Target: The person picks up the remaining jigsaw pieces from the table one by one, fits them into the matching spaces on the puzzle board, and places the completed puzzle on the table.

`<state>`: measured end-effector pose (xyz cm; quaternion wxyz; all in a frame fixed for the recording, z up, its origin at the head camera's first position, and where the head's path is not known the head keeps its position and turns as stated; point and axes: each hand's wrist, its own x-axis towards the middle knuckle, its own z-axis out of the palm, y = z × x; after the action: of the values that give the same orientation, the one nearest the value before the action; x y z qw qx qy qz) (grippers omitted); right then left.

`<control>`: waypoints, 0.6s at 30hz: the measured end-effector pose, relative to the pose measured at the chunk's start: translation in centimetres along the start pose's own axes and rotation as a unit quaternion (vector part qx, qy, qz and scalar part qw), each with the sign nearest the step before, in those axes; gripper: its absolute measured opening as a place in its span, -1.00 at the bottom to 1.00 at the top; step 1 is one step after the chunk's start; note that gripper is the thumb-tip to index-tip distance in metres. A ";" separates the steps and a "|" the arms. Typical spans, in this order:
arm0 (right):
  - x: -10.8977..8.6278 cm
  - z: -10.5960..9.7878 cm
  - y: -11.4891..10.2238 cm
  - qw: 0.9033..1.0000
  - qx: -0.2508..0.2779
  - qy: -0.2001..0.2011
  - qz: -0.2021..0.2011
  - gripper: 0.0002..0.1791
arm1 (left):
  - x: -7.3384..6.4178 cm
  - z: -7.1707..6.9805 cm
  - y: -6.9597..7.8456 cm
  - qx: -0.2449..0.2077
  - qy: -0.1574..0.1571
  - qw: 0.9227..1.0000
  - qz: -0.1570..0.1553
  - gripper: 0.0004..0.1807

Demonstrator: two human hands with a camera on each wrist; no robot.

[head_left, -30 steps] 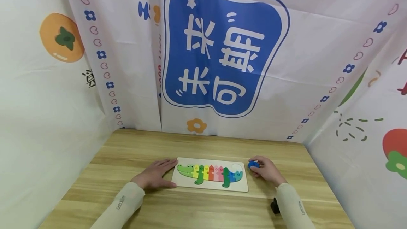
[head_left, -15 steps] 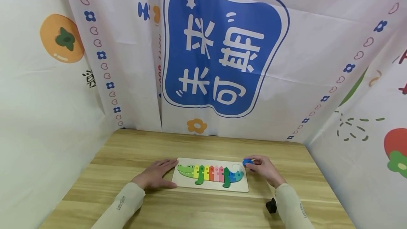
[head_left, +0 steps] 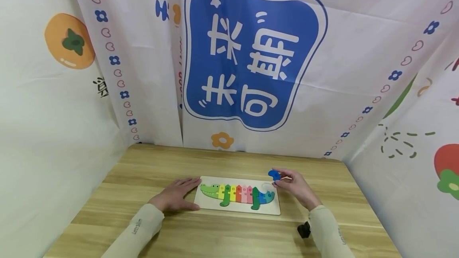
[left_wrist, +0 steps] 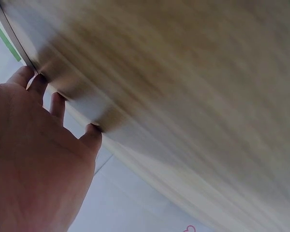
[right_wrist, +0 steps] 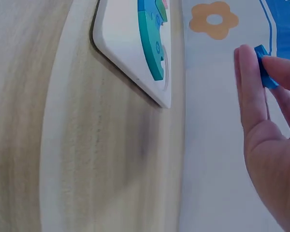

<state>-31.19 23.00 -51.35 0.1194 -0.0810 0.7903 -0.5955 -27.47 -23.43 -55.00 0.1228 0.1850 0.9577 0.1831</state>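
A crocodile puzzle board (head_left: 238, 208) lies on the table, with a green head (head_left: 209, 191) at the left and coloured body pieces along it. Its tail end shows a pale bare recess (head_left: 267, 187) above the blue pieces. My left hand (head_left: 175, 196) rests at the board's left edge, fingers spread; the left wrist view shows the fingertips down on the tabletop. Just above the board's upper right corner, my right hand (head_left: 297, 188) pinches a blue puzzle piece (head_left: 274, 175) between thumb and fingers. In the right wrist view this piece (right_wrist: 267, 72) is raised off the table.
The wooden table (head_left: 229, 234) extends around the board on all sides. Printed cloth walls (head_left: 161, 90) rise at its back, left and right. A small black object (head_left: 304, 230) is beside the right sleeve.
My right hand has moved left and away from me with the blue piece, from right of the board to its upper right corner, and the piece has turned. The left hand has stayed put.
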 end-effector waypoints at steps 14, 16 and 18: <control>-0.3 0.4 -1.0 1.000 0.005 -0.001 -0.031 -0.51 | 0.2 0.2 -0.3 0.002 -0.001 1.000 0.000 0.11; -0.4 0.4 -1.1 0.999 0.006 -0.001 -0.032 -0.51 | 0.2 0.2 -0.3 0.003 -0.001 1.000 0.000 0.11; -0.4 0.4 -1.2 0.999 0.003 0.000 -0.034 -0.51 | 0.2 0.2 -0.3 0.002 0.000 1.000 0.001 0.11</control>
<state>-30.72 22.41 -50.30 0.0995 -0.1072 0.7855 -0.6013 -27.62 -23.52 -55.32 0.1221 0.1860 0.9578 0.1818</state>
